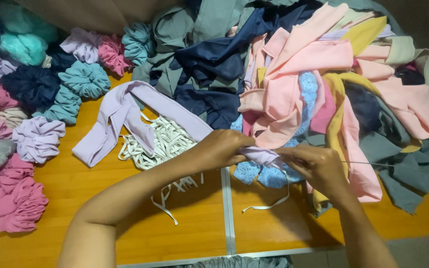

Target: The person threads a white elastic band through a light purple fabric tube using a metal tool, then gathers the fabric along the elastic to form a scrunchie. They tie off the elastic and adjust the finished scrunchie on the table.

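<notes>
Lilac fabric strip point(140, 111) end pinched between fingers of left hand point(222, 149), right hand point(314, 166)

Lilac fabric strip point(125, 111); white elastic point(167, 141); pink scrunchies point(13, 198); teal scrunchies point(83, 79); orange-brown table point(184, 223).

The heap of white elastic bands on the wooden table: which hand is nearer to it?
Left. The left hand sits just right of the heap of white elastic bands, gripping the lilac fabric strip. The right hand is farther right, past the table's metal seam.
</notes>
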